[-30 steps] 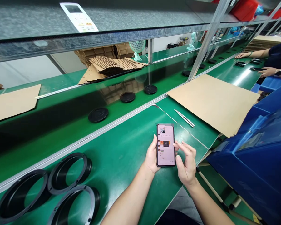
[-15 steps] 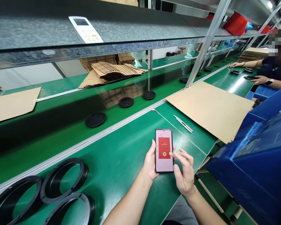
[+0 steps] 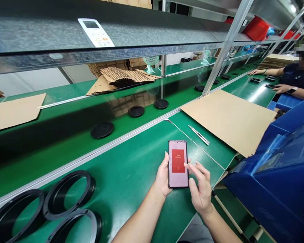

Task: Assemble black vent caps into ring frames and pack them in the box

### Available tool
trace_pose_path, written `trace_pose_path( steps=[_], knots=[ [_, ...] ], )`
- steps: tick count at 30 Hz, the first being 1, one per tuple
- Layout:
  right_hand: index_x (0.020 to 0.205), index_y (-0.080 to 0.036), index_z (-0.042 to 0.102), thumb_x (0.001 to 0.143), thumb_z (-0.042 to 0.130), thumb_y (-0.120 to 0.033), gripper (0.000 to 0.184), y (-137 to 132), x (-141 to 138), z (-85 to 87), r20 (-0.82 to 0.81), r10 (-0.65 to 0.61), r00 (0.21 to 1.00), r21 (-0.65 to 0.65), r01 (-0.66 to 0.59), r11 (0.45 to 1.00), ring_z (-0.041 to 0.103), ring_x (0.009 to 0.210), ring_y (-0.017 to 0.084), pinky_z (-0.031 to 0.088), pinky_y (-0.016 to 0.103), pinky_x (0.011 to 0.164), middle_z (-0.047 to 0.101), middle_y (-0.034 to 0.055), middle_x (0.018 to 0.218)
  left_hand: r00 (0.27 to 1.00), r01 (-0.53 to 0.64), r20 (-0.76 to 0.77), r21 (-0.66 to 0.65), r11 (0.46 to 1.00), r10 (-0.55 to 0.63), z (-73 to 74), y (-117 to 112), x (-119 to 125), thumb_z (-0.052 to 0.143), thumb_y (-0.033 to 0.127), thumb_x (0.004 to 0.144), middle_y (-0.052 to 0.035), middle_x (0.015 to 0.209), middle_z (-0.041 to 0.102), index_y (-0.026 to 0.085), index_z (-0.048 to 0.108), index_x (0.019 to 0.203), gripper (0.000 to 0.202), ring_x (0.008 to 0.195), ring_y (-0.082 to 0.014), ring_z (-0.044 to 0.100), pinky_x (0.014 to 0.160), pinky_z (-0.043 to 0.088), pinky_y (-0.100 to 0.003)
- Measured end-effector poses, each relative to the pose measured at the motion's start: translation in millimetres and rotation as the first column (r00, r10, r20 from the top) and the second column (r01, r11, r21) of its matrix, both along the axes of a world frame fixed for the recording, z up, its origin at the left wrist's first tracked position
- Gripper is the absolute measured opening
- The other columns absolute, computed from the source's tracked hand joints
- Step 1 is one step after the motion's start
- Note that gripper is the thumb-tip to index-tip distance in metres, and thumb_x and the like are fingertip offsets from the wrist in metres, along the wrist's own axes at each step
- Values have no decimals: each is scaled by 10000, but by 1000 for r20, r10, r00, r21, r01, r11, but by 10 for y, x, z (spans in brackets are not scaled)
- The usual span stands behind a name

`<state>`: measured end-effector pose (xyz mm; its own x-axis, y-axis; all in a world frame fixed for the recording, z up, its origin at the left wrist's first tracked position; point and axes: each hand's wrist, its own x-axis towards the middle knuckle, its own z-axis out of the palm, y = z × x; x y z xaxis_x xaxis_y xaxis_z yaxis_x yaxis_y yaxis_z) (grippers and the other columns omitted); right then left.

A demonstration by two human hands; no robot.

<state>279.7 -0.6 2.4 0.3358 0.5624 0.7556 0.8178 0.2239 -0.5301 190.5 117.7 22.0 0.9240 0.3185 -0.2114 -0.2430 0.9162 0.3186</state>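
My left hand (image 3: 163, 177) holds a black-framed smartphone (image 3: 178, 164) upright in its palm, above the green workbench (image 3: 131, 158). The phone's screen shows a red panel on a pale pink background. My right hand (image 3: 200, 190) sits just to the right of the phone, holding nothing, with its fingers apart and the index fingertip at the screen's right edge. A silver utility knife (image 3: 199, 135) lies on the green surface beyond the phone. Several black plastic rings (image 3: 68, 195) lie at the lower left, well away from both hands.
A flat cardboard sheet (image 3: 229, 121) lies to the right on the bench, next to a large blue crate (image 3: 276, 168). Black discs (image 3: 102, 130) sit on a farther green belt. A co-worker's hands (image 3: 281, 88) rest by black parts at the far right. A metal shelf runs overhead.
The phone screen went from a message list to a red panel, whose round button has now gone. My view has tilted slightly, and my right fingers have shifted toward the screen.
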Motion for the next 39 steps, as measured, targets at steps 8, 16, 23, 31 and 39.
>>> trace_pose_path(
  steps=[8, 16, 23, 31, 39],
  knots=[
    [1431, -242, 487, 1014, 457, -209, 420, -10, 15, -61, -206, -66, 976, 23, 72, 997, 501, 1230, 319, 436, 602, 987, 627, 111, 1228, 1000, 22, -15, 23, 999, -22, -2, 2, 3, 308, 692, 969, -209, 1213, 662, 52, 591, 1293, 772, 984, -301, 689, 915, 521, -401],
    [1405, -208, 506, 1008, 476, -231, 399, -21, 26, -122, -252, -79, 964, 23, 87, 996, 514, 1203, 311, 441, 563, 986, 600, 130, 1227, 999, 21, -31, 30, 999, -20, -14, 3, 1, 270, 698, 970, -230, 1043, 706, 8, 565, 1311, 824, 1016, -330, 682, 960, 498, -437],
    [1406, -219, 503, 1002, 484, -214, 404, -10, 22, -79, -257, -69, 964, 22, 77, 997, 500, 1197, 303, 441, 543, 972, 593, 125, 1232, 1000, 21, -4, 12, 1000, -21, 6, 7, -2, 302, 696, 967, -226, 1115, 691, 27, 558, 1328, 802, 1024, -328, 678, 963, 498, -436],
    [1389, -203, 509, 1002, 483, -211, 388, -4, 24, -68, -249, -71, 966, 21, 78, 997, 508, 1193, 300, 453, 538, 968, 597, 129, 1228, 1000, 19, 1, 1, 1000, -19, -11, 2, -18, 354, 698, 956, -225, 1132, 687, 39, 543, 1352, 792, 965, -311, 697, 944, 507, -427],
    [1388, -196, 514, 1002, 482, -217, 388, -5, 28, -95, -256, -69, 964, 18, 76, 997, 516, 1196, 306, 462, 542, 966, 589, 136, 1230, 1000, 16, -9, 9, 1000, -16, 40, -1, -5, 305, 685, 972, -215, 1101, 700, 34, 569, 1321, 784, 1034, -327, 677, 986, 485, -444]
  ],
)
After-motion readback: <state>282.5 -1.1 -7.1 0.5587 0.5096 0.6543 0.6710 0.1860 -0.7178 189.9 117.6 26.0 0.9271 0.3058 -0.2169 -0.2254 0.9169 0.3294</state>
